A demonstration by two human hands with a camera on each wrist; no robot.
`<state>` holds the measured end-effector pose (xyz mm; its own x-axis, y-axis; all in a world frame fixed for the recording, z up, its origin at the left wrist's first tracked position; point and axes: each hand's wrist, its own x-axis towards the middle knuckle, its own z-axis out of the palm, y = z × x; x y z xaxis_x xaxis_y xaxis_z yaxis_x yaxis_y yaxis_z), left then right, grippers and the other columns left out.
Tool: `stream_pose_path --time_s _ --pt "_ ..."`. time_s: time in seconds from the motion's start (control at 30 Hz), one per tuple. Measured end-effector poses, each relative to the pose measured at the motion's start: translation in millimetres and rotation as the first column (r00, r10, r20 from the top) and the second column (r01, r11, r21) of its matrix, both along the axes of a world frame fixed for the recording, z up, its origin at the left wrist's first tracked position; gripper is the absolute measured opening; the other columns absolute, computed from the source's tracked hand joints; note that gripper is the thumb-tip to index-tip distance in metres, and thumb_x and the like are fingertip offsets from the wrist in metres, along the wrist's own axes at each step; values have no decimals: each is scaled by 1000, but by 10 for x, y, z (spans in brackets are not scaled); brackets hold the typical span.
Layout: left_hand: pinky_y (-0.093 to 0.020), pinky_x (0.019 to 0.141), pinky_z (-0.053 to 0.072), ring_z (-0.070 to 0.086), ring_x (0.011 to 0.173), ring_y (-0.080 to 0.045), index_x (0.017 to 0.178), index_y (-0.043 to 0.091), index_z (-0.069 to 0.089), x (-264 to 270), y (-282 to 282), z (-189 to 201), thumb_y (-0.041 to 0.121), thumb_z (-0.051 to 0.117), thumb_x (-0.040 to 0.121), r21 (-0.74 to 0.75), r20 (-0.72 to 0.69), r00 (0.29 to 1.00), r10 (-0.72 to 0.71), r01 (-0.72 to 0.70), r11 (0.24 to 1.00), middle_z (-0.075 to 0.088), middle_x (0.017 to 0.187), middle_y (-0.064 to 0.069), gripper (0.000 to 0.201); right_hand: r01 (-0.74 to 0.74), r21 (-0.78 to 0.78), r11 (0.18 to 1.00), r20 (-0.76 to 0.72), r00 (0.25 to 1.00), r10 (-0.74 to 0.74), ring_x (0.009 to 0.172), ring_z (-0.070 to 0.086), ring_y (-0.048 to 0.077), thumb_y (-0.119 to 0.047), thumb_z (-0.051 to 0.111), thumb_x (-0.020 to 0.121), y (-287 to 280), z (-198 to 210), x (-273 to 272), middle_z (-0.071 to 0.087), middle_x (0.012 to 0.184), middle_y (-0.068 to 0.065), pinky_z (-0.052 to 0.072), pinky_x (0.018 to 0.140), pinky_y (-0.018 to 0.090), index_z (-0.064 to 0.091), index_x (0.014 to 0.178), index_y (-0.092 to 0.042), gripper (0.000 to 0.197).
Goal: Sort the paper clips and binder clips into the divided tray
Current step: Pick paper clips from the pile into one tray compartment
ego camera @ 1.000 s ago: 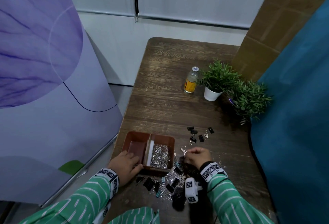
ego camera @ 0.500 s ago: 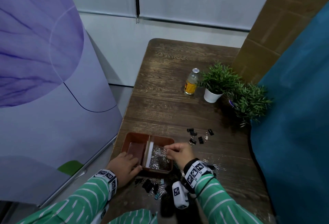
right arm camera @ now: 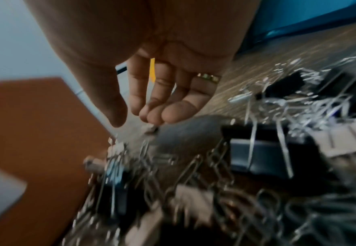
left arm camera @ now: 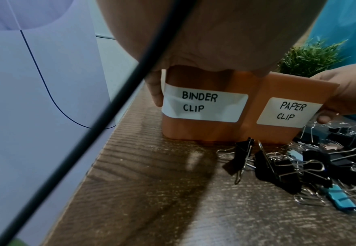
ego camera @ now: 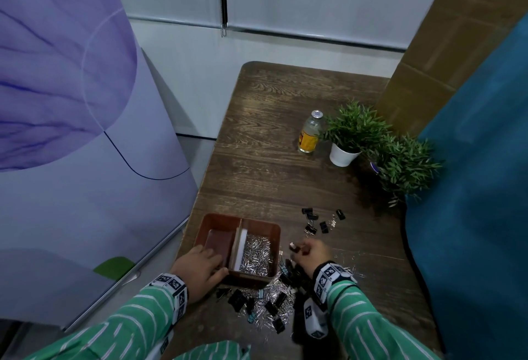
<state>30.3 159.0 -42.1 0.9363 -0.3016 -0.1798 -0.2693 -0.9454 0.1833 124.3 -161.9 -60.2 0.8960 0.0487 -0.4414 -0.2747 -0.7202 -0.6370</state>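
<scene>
The middle of the surface (ego camera: 265, 165) lies bare, open to either hand. At lower centre of the head view the tray (ego camera: 258, 278) and the heap of clips (ego camera: 268, 302) crowd my wrists. Loose binder clips (ego camera: 311, 224) sit right of the tray; the bottle (ego camera: 310, 134) and plants (ego camera: 380, 148) block the right edge.

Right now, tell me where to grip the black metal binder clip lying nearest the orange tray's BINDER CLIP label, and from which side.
Pinch the black metal binder clip across its folded black body, coming from above on its left, where the wooden tabletop is bare. Its wire handles are thin and probably swing, and other clips crowd its right.
</scene>
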Motion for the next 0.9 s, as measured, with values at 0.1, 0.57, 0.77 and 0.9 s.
stream_pose_path --time_s 0.1,0.57,0.77,0.9 --pt "-37 85 44 46 86 -17 96 30 56 -4 3 -9 70 4 92 5 8 1000 -2 2 1000 58 94 5 66 -78 -81 994 -4 997 78 90 70 12 -31 78 85 178 -87 9 75 97 -13 56 84 29 76 103 -34 19" --pt "-36 79 46 47 79 -18 87 30 54 -5 28 -102 63 22 97 -12 80 997 -13 14 1000 57 85 6 47 207 21 978 120 971 -208 79 68 11 -26 77 86 60 -119 76 72 82 -13 60 81 38 73 87 -33 8" --pt "-34 78 45 48 79 -17 87 30 55 -6 18 -53 61 23 98 -3 98 995 -27 28 1000 56 84 7 46 -188 -150 971 -81 981 177 76 67 4 -32 77 82 86 -88 -115 72 76 -15 58 77 28 75 75 -31 7" --pt "-34 79 43 48 81 -17 90 29 56 -11 4 -6 62 21 98 -6 79 996 -28 29 1000 57 87 6 48 -86 -58 995 -90 993 80 71 71 9 -16 78 82 106 -132 -124 74 69 -8 61 75 29 78 69 -20 14"
